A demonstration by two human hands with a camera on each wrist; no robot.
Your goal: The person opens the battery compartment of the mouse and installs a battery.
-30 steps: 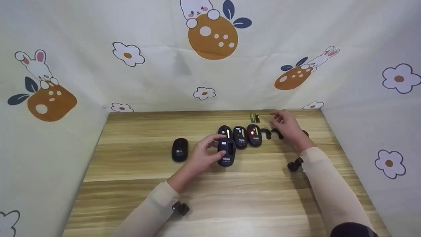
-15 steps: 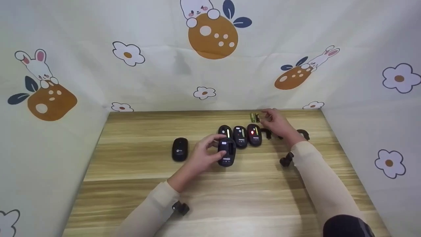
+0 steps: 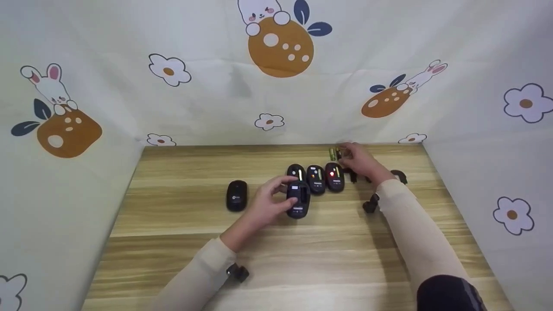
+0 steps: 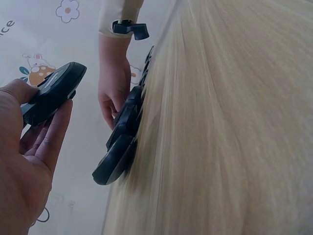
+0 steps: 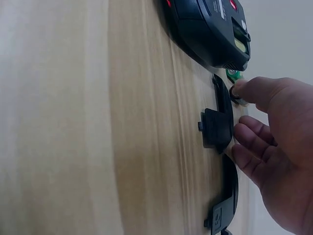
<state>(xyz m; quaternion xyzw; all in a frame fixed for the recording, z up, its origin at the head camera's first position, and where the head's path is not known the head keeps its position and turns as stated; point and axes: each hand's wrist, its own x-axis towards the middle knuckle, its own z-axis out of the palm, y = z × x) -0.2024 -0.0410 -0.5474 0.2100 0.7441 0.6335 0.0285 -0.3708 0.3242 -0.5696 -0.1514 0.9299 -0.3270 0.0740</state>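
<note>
One mouse (image 3: 299, 204) is in the left hand's (image 3: 272, 201) grip; at its one o'clock, the right hand (image 3: 361, 160) touches a battery (image 3: 338, 152), pinch unclear.

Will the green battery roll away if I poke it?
It might: the green battery looks like a round tube lying on the flat table. Pushed to the right, it would probably bump the dark battery beside it. It looks small, so it's likely easy to lift.

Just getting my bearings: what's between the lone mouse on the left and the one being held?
The left hand: the head view shows it gripping the held mouse, with a strip of bare table between hand and lone mouse.
</note>
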